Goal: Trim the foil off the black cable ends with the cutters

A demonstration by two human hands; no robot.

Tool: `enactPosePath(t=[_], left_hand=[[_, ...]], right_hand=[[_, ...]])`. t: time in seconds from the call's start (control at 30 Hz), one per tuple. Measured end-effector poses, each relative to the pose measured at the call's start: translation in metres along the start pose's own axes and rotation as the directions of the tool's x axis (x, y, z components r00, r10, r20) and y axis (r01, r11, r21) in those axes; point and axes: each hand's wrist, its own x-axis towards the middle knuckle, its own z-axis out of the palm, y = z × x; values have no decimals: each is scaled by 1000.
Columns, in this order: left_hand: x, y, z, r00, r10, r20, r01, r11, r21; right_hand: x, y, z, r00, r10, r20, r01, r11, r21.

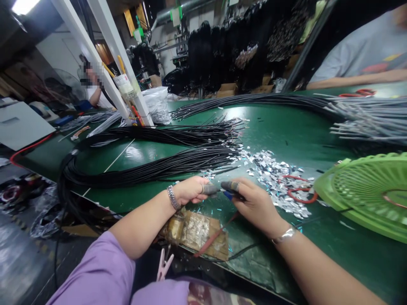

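Note:
My left hand [192,190] is closed in a pinch, its thumb and finger wrapped in grey covers. A short pale piece, which looks like a cable end [222,190], shows between the two hands. Close by on the right, my right hand [252,202] is also pinched, with dark covers on its fingertips. Something blue [228,195] shows under its fingers; what it is remains too small to tell. Behind the hands lies a bundle of black cables [165,163], with stripped ends pointing right. A heap of silvery foil scraps [270,169] spreads beyond my right hand.
Red-handled scissors [300,195] lie among the scraps beside a green fan [369,190]. A taped cardboard piece [203,235] with a red strap sits at the table's front edge. Grey cables [365,118] lie at right, near another person's arm [365,79]. A white post [119,63] stands left.

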Motion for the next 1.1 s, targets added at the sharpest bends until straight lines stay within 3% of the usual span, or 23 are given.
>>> enactPosePath(t=[0.2,0.33,0.4,0.5,0.57,0.63,0.7,0.8,0.9,1.0,1.1], left_hand=[[5,-9,1,995,29,-90,-7,970,244],[5,-15,-1,981,183,-67,-118,831,544],[3,-15,-1,948,317,-1,-231,693,683],[-1,-14,-2,882,456,121,-356,475,805],[-3,-13,-2,861,474,185,-404,416,814],[-4,-13,-1,859,463,217,-444,465,766],[-3,-14,-1,869,452,200,-459,590,664],[1,-15,-1,913,405,50,-382,807,450],[6,-17,-1,941,330,-76,-298,913,278],[10,-18,-1,943,316,-103,-288,931,226],[11,-18,0,939,315,-134,-278,930,242]], right_hand=[[2,-4,-3,987,82,137,-83,996,6],[7,-5,-2,950,219,221,-252,958,134],[9,-5,-2,908,298,296,-373,896,242],[10,-5,-2,808,394,437,-567,721,399],[9,-5,-1,733,449,511,-674,576,462],[9,-6,0,659,495,567,-752,430,499],[10,-7,2,599,533,597,-795,307,523],[10,-7,6,550,615,565,-807,215,551],[9,-5,9,561,699,443,-781,271,563],[8,-4,10,634,718,287,-718,409,563],[7,-6,9,656,716,238,-693,446,566]])
